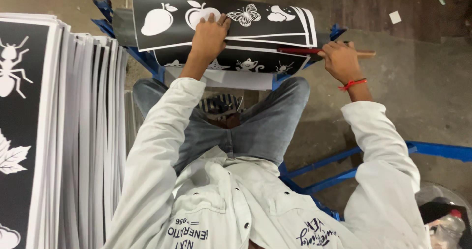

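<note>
My left hand [209,35] presses flat on a black sheet [162,35] printed with white shapes of fruit, a butterfly and a cloud; it lies on top of more such sheets [255,62]. My right hand [340,61], with a red thread at the wrist, grips a tool with a red blade [295,50] and a wooden handle [365,54], held against the right edge of the sheets. The sheets rest on a blue frame [147,62] in front of my knees.
A tall stack of the same black-and-white printed sheets [64,131] stands at my left. Blue metal bars [432,150] run along the floor at right. A clear bag with a plastic bottle [450,224] lies at lower right. Paper scraps [395,16] dot the concrete floor.
</note>
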